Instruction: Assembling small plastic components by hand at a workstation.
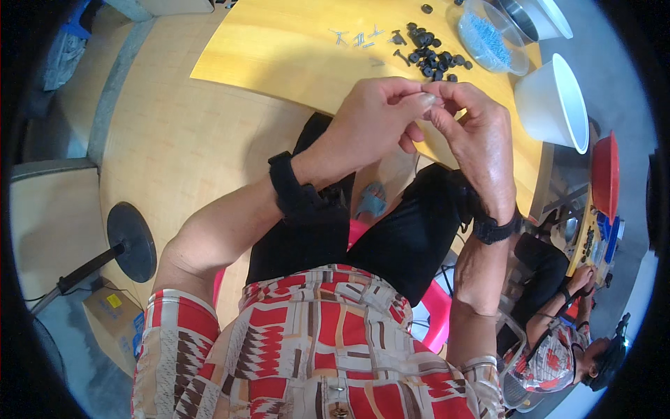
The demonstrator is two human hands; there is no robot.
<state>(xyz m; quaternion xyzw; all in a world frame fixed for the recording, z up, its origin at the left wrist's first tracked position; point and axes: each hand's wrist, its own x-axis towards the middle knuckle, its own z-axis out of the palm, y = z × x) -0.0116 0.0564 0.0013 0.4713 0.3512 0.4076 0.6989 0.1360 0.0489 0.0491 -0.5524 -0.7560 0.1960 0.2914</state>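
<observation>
My left hand (377,122) and my right hand (478,136) meet over the near edge of the yellow table (279,42). Both are closed in a pinch, fingertips pressed together, and whatever they hold is hidden or too small to name. Just beyond them lies a loose pile of small round black parts (434,59). A few black pieces with stems (399,38) sit at the pile's left side. Further left are several small silver screws or pins (359,39), scattered on the table top.
A clear bowl of small blue pieces (485,38) stands at the back right, near a metal bowl (518,17). A white tub (555,105) is by the table's right edge, with a red basin (604,178) beyond. Another person (558,349) works at the lower right. A round black stand base (131,241) is at left.
</observation>
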